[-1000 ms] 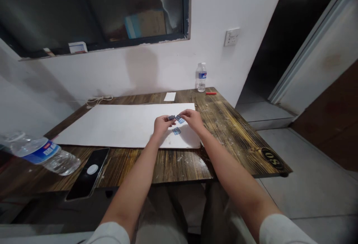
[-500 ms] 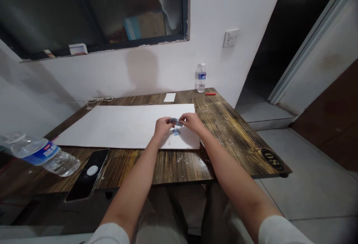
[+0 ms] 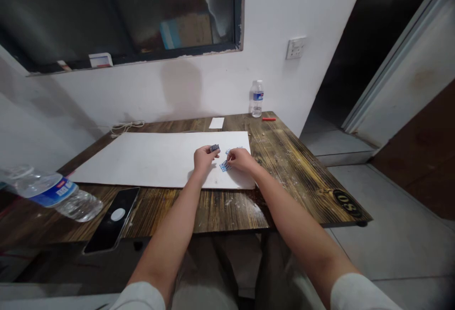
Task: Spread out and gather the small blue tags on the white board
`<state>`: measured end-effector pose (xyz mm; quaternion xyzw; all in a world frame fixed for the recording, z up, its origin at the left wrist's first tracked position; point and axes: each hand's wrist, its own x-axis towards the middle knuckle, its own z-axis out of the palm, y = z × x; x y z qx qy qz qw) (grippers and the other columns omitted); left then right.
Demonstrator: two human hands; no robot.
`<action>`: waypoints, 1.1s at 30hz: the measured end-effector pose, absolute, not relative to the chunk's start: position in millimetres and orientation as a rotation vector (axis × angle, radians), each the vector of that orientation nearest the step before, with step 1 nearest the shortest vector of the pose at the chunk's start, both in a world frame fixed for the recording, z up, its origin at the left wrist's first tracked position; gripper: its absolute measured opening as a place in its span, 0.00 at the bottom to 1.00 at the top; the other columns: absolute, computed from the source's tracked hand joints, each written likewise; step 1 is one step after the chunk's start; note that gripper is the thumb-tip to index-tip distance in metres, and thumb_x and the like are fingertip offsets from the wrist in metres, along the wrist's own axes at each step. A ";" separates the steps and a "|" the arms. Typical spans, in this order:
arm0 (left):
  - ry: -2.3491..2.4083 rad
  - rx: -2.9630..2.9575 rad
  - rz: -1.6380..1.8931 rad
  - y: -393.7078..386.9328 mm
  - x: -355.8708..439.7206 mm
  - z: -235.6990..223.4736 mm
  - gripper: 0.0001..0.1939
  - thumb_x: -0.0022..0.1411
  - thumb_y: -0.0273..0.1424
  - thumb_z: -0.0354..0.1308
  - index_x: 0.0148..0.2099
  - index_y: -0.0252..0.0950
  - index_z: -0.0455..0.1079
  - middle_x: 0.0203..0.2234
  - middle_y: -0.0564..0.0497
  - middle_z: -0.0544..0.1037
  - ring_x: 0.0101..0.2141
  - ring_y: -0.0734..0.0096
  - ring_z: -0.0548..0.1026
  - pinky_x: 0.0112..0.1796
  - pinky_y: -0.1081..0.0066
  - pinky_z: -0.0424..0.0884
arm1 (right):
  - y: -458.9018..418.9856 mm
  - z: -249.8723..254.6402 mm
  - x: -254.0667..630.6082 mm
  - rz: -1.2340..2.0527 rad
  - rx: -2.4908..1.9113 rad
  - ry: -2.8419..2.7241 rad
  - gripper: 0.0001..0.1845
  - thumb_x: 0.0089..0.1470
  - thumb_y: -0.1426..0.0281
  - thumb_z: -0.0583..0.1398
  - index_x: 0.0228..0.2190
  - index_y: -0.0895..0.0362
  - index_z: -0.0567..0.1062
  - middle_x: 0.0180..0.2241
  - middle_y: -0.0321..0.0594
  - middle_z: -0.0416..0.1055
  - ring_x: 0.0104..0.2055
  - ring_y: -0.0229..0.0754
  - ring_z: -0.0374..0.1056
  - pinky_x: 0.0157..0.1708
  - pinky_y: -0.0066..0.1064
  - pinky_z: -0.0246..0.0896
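Observation:
My left hand is closed in a pinch on a small stack of blue cards, held just above a large white sheet on the wooden table. My right hand rests on the sheet beside it, fingers pinched on a single blue card that lies on the sheet. Another blue card lies flat just beyond my right hand's fingers.
A phone lies near the table's front edge at the left, beside a water bottle on its side. An upright bottle, a red pen, a small white paper and a coiled cord sit along the back.
My hands were together passing a card at the stack. My right hand has drawn back and down to the card lying on the sheet, and another card now lies flat beyond it.

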<state>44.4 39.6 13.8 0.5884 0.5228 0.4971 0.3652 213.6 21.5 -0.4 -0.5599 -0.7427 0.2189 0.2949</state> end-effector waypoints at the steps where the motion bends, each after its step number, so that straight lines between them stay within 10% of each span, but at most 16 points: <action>1: 1.348 1.512 1.274 39.3 44.6 13.8 0.11 0.44 0.36 0.68 0.28 0.34 0.75 0.19 0.50 0.77 0.24 0.67 0.76 0.26 0.72 0.67 | 21.3 -1.3 213.3 0.561 -1.492 -1.988 0.04 0.45 0.76 0.64 0.28 0.58 0.78 0.26 0.36 0.75 0.29 0.36 0.67 0.29 0.24 0.53; 33: 1.168 1.589 0.992 34.7 51.7 10.2 0.09 0.45 0.31 0.67 0.31 0.32 0.77 0.24 0.47 0.79 0.26 0.68 0.75 0.29 0.70 0.68 | 36.6 0.0 219.9 0.763 -1.340 -1.500 0.06 0.45 0.72 0.65 0.22 0.57 0.73 0.20 0.32 0.70 0.24 0.35 0.66 0.27 0.25 0.57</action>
